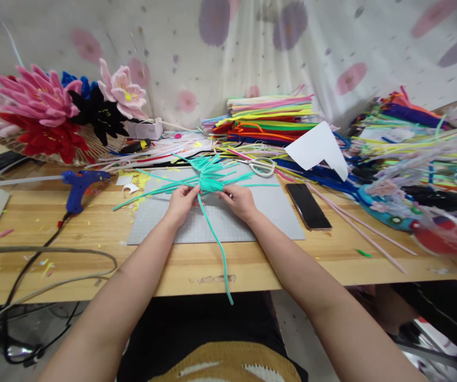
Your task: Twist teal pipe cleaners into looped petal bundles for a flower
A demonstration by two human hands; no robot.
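A bundle of teal pipe cleaners [211,183], bent and fanned out at its far end, is between my two hands above a grey cutting mat [164,223]. My left hand [182,204] pinches its left side, close to where one long teal stem [218,240] hangs down past the table's front edge. On the right side, my right hand [239,201] grips the bundle between thumb and fingers. More loose teal pipe cleaners [148,197] lie on the mat under and beside the bundle. White-handled scissors [263,166] rest at the mat's back edge.
A blue glue gun [79,188] with its cord lies at left, below pipe-cleaner flowers [45,106]. A black phone [308,206] is right of the mat. Stacks of coloured pipe cleaners [270,119] and folded white paper [318,148] stand behind. Pink stems [363,228] lie at right.
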